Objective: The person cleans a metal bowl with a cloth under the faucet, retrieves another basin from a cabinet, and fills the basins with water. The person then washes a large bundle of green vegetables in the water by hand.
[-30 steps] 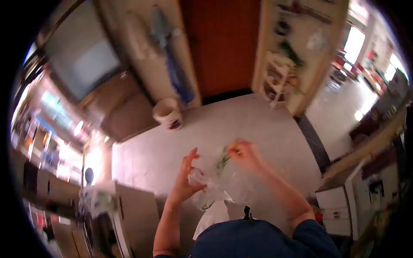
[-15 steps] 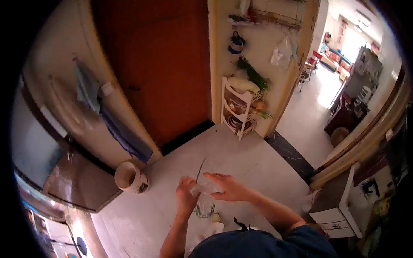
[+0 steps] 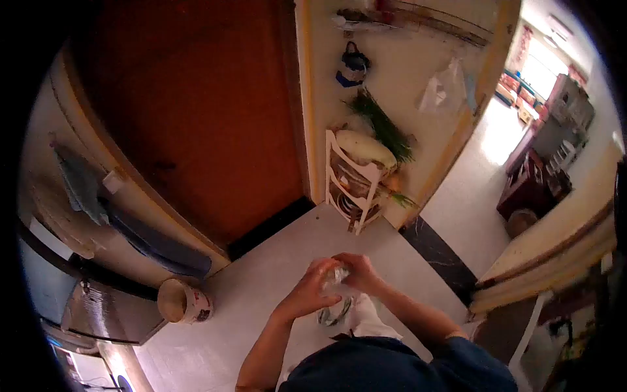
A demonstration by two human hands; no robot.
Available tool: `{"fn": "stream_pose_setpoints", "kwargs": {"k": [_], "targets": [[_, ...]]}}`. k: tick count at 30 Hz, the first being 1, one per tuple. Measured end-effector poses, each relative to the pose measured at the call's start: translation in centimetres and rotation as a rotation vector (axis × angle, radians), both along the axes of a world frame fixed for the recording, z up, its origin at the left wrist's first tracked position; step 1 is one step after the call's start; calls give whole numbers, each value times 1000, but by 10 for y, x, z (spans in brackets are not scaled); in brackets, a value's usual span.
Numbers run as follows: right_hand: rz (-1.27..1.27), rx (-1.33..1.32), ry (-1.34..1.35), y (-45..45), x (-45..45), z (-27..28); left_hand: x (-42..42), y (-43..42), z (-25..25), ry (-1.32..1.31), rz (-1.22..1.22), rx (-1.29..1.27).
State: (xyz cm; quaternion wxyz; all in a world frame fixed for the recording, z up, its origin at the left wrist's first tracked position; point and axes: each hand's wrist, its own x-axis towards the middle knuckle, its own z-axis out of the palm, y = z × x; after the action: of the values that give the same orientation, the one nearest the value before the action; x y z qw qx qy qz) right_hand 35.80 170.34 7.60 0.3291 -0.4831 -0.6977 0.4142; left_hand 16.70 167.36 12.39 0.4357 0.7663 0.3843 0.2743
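My left hand (image 3: 310,291) and my right hand (image 3: 359,271) are close together in front of my body, above the floor. Between them is a piece of crumpled clear plastic (image 3: 337,276), which looks like a bag. The fingers of both hands curl around it from either side. Just below the hands shows a see-through rounded shape (image 3: 335,312) with dark greenish lines; I cannot tell if it is part of the same plastic. Something white (image 3: 369,320) lies beneath my right forearm, its kind unclear.
A white rack (image 3: 353,189) holds a large pale gourd (image 3: 367,149) and long green stalks (image 3: 382,124). A round bin (image 3: 186,302) stands on the left by a dark cabinet (image 3: 117,317). A brown door (image 3: 189,117) is ahead; a doorway opens at right.
My hands have come closer together and shifted right, the right hand's stretched fingers now curled. The thin strand rising above the plastic is no longer visible. The camera view has turned and tilted.
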Motion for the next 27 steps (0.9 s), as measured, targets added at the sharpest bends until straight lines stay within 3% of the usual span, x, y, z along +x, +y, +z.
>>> {"fn": "stream_pose_setpoints", "kwargs": {"k": [3, 5, 6, 7, 8, 9, 10, 11, 12, 13, 15, 20, 22, 23, 24, 25, 26, 27], "targets": [[32, 55, -113, 118, 44, 22, 30, 53, 22, -143, 382, -158], [-37, 129, -71, 215, 89, -28, 28, 85, 14, -254, 532, -274], [-70, 292, -138, 252, 107, 9, 22, 98, 8, -312, 612, -330], [-62, 316, 42, 307, 134, -8, 9, 106, -4, -518, 651, -441], [-123, 290, -330, 333, 146, 40, -8, 110, -23, -732, 697, -549], [-114, 475, -509, 388, 180, 25, -21, 110, -35, -951, 754, -654], [-132, 670, -685, 443, 213, 11, -29, 108, -37, -806, 840, -598], [-269, 419, -695, 467, 205, 36, -35, 103, -38, -652, 918, -557], [-157, 530, -933, 509, 222, 41, -38, 98, -39, -494, 986, -525], [-154, 422, -981, 565, 250, 17, -42, 89, -40, -434, 1048, -470], [-96, 451, -1218, 595, 254, 25, -43, 69, -36, -425, 1188, -498], [-107, 476, -1352, 674, 282, -24, -48, 8, -37, -416, 1407, -545], [-189, 419, -1355, 658, 223, -8, -52, -22, -41, -429, 1458, -552], [-236, 371, -1302, 625, 177, 21, -50, -37, -43, -452, 1487, -542], [-156, 422, -1021, 577, 153, 45, -38, -64, -40, -472, 1528, -534], [-158, 814, -993, 587, 149, 10, -38, -90, -54, -413, 1509, -446], [-92, 933, -802, 586, 147, -25, -31, -106, -54, -438, 1546, -512], [73, 891, -767, 540, 117, -20, -25, -127, -55, -475, 1540, -491]]}}
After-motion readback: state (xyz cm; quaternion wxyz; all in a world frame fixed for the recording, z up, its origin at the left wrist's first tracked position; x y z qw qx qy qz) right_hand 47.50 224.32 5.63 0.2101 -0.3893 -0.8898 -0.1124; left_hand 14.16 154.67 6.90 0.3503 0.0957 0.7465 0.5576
